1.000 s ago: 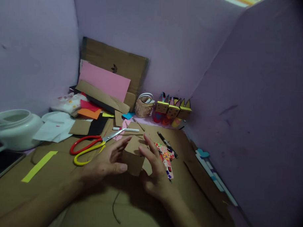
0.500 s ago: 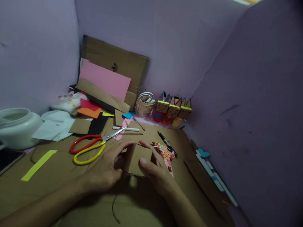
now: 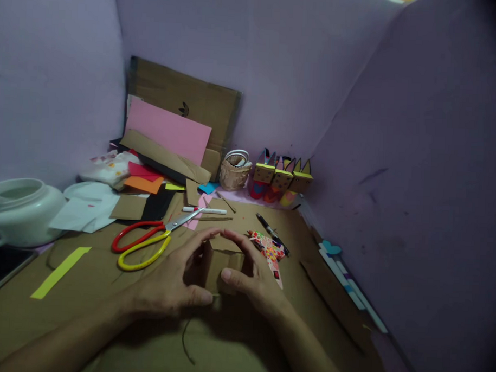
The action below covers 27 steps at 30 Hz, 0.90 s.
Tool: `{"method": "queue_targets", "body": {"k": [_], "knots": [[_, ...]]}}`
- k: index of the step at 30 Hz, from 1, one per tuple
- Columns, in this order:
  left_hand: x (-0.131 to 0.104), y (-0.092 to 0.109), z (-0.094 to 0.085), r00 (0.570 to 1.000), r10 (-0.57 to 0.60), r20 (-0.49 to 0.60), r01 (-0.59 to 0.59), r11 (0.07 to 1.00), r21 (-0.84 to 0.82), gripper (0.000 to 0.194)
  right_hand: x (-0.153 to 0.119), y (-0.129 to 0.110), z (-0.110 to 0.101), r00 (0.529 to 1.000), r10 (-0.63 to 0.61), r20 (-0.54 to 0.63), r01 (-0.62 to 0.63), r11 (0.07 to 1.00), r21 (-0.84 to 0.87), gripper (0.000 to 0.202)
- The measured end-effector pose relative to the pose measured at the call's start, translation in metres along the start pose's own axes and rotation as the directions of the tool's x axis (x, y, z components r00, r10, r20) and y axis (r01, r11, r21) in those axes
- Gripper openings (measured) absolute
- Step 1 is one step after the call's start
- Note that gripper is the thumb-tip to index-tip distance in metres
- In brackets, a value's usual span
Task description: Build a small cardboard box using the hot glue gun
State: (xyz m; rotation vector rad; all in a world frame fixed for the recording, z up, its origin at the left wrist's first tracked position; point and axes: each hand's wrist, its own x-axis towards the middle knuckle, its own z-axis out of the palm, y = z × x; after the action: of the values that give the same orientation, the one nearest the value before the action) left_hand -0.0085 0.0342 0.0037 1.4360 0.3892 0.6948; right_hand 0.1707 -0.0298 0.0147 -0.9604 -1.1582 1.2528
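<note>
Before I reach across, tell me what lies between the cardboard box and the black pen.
The head view shows the right hand and a flower-patterned piece between the cardboard box and the black pen.

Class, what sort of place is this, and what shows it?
Probably a craft corner: there are scissors, a sheet of pink paper, and a small cardboard box between the left hand and right hand.

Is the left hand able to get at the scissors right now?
Probably yes: the scissors lie close beside the left hand, their handles uncovered. That hand cups the cardboard box, though, so it would likely have to let go first.
</note>
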Motion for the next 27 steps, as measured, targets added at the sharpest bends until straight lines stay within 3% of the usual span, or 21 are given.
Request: {"method": "queue_targets", "body": {"k": [4, 7, 10, 14, 17, 19, 24, 27], "knots": [[0.004, 0.001, -0.002, 0.993, -0.072, -0.09, 0.049, 0.97, -0.238, 0.074, -0.001, 0.002, 0.001, 0.994, -0.085, 0.064, 0.086, 0.996, -0.016, 0.067], [0.006, 0.007, -0.002, 0.987, -0.163, 0.007, 0.155, 0.924, -0.348, 0.067, -0.001, 0.005, 0.003, 0.993, -0.102, 0.06, 0.102, 0.995, 0.013, 0.068], [0.005, 0.009, 0.001, 0.984, -0.152, 0.091, 0.177, 0.886, -0.429, 0.065, 0.0, 0.007, 0.004, 0.991, -0.131, 0.038, 0.129, 0.991, 0.045, 0.055], [0.006, 0.006, 0.004, 0.989, -0.123, 0.087, 0.15, 0.847, -0.509, 0.067, 0.001, 0.01, 0.005, 0.973, -0.206, -0.102, 0.214, 0.974, 0.071, 0.041], [0.008, 0.005, 0.004, 0.991, -0.132, 0.026, 0.126, 0.84, -0.528, 0.064, 0.001, 0.012, 0.004, 0.919, -0.3, -0.255, 0.296, 0.953, -0.055, 0.03], [0.008, 0.004, 0.004, 0.989, -0.151, -0.012, 0.12, 0.829, -0.547, 0.059, 0.001, 0.012, 0.003, 0.883, -0.368, -0.292, 0.333, 0.929, -0.163, 0.023], [0.008, 0.003, 0.002, 0.961, -0.264, -0.081, 0.165, 0.784, -0.598, 0.03, -0.002, 0.007, 0.003, 0.836, -0.526, -0.157, 0.439, 0.812, -0.386, 0.026], [0.008, 0.005, 0.003, 0.943, -0.318, -0.1, 0.191, 0.762, -0.619, 0.025, -0.003, 0.005, 0.002, 0.811, -0.584, -0.04, 0.47, 0.69, -0.55, 0.034]]}}
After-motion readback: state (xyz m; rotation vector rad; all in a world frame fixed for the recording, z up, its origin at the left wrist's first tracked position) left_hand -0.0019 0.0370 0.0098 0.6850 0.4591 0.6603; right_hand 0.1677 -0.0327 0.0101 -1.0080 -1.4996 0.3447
